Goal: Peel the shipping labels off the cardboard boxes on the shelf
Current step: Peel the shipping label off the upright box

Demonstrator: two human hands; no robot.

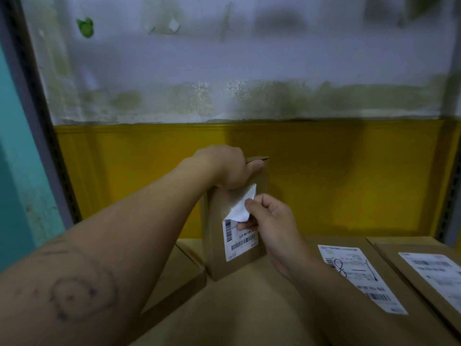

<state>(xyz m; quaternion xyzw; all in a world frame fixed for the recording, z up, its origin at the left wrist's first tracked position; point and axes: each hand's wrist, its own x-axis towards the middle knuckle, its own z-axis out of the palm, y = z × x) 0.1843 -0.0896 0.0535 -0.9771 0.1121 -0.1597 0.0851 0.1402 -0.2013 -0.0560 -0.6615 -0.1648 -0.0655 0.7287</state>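
A small cardboard box (217,248) stands upright on top of other boxes in the middle of the view. My left hand (228,168) grips its top edge, fingers curled over it. A white shipping label (239,242) with barcodes sticks to the box's front face. Its upper part is peeled away and folded down, showing the blank white back. My right hand (268,221) pinches that loose flap between thumb and fingers. A paler patch of cardboard shows where the label was stuck.
A large flat box (249,308) lies under the upright one, with a white label (359,275) on its right part. Another labelled box (434,270) lies at the far right, a plain box (179,273) at the left. A yellow shelf back panel (324,176) stands behind.
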